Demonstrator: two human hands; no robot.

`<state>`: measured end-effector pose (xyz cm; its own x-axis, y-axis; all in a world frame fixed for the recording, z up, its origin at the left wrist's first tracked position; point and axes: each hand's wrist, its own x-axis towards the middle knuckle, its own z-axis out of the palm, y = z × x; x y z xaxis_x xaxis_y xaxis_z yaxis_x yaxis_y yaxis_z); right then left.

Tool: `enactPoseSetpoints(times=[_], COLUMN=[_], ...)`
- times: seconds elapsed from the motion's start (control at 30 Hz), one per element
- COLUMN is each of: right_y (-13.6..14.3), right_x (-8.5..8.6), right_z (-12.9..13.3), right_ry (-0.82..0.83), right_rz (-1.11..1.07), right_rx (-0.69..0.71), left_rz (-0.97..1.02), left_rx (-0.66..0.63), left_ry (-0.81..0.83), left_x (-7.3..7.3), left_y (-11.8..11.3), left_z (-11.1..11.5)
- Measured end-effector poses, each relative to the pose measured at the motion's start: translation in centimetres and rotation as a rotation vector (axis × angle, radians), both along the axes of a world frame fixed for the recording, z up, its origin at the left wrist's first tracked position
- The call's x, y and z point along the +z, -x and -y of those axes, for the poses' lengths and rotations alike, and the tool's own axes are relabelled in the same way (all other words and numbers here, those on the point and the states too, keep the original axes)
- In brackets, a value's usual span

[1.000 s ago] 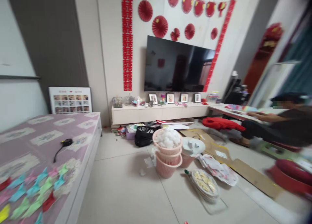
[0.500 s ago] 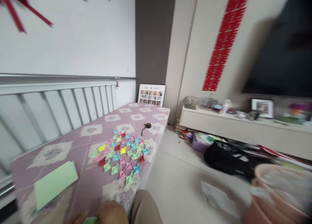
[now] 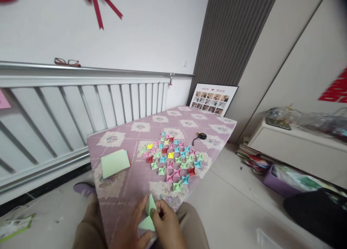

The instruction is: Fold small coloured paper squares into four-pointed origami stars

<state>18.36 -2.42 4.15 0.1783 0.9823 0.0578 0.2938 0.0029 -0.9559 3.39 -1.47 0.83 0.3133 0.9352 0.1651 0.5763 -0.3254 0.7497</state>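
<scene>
Near the front edge of the table, a light green sheet of folded paper [image 3: 148, 222] is held between both hands. My left hand [image 3: 132, 223] grips its left side, with the thumb low by the bottom edge. My right hand [image 3: 166, 222] pinches its right side, fingers curled in. One folded flap of the paper stands up to a point. Ahead lie several small folded paper shapes [image 3: 170, 155] in green, pink, blue, yellow and red, set out in slanting rows. To the left rests a stack of square paper [image 3: 115, 164], pale green on top.
A purple patterned cloth covers the table [image 3: 135, 185]. A black tape measure [image 3: 201, 136] sits towards its right edge. A white radiator [image 3: 119, 101] runs along the left wall, with glasses [image 3: 67, 63] on the pipe above. A photo board [image 3: 213, 99] leans at the far end.
The view has swung left and down, so the table sits further right. My hands and the green paper, mostly cut off at the bottom before, now show fully with the paper's flap raised.
</scene>
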Motion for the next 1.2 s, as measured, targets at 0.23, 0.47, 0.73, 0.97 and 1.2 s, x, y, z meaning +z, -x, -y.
enactPoseSetpoints(times=[0.23, 0.47, 0.73, 0.97, 1.2], right_y=[0.3, 0.7, 0.5, -0.3, -1.2], right_x=[1.5, 2.9, 2.7, 4.6, 9.3], right_z=[0.3, 0.6, 1.2, 2.3, 2.7], right_ry=[0.086, 0.126, -0.041, -0.251, -0.255], right_rz=[-0.175, -0.295, -0.214, 0.147, 0.377], right_rx=[0.093, 0.180, 0.113, 0.212, 0.536], left_rz=[0.579, 0.937, 1.203, 1.308, 1.404], left_rx=[-0.157, -0.043, -0.050, -0.057, -0.061], left_ry=[0.269, 0.495, 0.657, 0.750, 0.895], left_x=[2.6, 4.4, 5.2, 6.8, 7.2], left_y=[0.1, -0.3, -0.8, -0.8, -0.5], left_z=[-0.1, 0.1, 0.8, 1.6, 1.9])
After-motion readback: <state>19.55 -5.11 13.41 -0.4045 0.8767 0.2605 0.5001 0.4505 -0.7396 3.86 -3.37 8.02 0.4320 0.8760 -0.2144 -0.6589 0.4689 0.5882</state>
